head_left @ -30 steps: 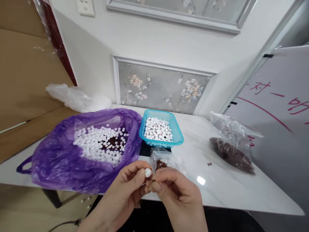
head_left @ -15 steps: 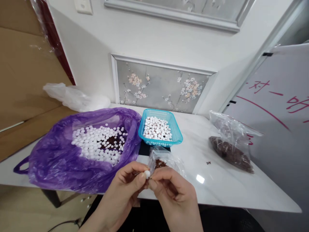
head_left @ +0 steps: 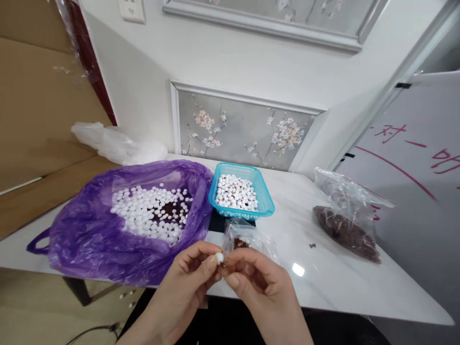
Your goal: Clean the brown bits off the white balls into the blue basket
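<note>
Between the thumb and forefinger of my left hand point(head_left: 189, 280) is a small white ball point(head_left: 219, 258), pinched near the table's front edge. Close against its right side, the fingertips of my right hand point(head_left: 264, 287) are pressed together. A tiny brown bit shows at those fingertips, too small to name. Just behind the hands lies a clear plastic bag point(head_left: 258, 238) with reddish-brown pieces in it, partly hidden by my fingers. A turquoise basket point(head_left: 266, 197) behind that bag holds many white balls marked with brown. To the left, more white balls lie in an opened purple plastic bag point(head_left: 86, 239).
On the table's right stands a clear zip bag point(head_left: 347, 232) filled with brown material. A few brown crumbs point(head_left: 312, 246) lie on the white tabletop point(head_left: 287, 225). A whiteboard point(head_left: 413, 191) borders the right side, cardboard point(head_left: 43, 100) the left. Several white balls point(head_left: 132, 304) are on the floor.
The view has shifted slightly, so the scene sits a little further right. My right thumb has moved slightly down and right from the ball. My left hand keeps its pinch.
</note>
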The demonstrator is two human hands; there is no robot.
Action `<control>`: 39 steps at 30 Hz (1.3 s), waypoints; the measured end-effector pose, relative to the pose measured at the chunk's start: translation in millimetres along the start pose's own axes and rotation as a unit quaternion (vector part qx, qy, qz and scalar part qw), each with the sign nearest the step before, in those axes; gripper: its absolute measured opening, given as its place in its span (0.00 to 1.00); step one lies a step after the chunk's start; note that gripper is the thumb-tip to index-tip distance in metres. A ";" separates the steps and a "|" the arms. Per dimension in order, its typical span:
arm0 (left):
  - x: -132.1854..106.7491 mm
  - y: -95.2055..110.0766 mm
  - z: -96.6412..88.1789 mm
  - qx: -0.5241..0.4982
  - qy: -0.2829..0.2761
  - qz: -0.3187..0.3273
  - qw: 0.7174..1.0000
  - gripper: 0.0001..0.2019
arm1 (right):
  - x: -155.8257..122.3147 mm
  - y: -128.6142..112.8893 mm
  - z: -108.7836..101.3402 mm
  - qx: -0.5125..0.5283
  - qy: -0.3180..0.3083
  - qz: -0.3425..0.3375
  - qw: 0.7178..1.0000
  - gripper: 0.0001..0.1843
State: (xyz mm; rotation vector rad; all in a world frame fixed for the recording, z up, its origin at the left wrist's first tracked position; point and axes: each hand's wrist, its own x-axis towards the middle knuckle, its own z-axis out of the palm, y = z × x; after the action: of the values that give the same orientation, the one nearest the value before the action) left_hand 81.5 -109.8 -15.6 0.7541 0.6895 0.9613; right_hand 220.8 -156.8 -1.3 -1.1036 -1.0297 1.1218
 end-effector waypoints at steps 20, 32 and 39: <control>-10.4 -6.7 -0.4 0.019 0.008 0.032 0.999 0.06 | 3.3 9.8 7.0 0.121 -0.008 0.013 0.993 0.08; -9.1 -7.9 4.0 0.016 0.015 0.047 0.999 0.05 | 9.6 8.6 -2.2 0.074 -0.051 0.024 0.996 0.09; -11.0 2.3 5.0 -0.012 -0.069 0.057 0.996 0.03 | 3.9 7.3 -9.5 0.157 -0.115 -0.031 0.980 0.09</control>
State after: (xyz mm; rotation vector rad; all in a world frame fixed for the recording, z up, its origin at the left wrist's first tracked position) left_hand 79.9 -120.0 -9.0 0.8368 0.5187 1.0091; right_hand 229.6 -153.6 -9.8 -0.6974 -1.0150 1.3313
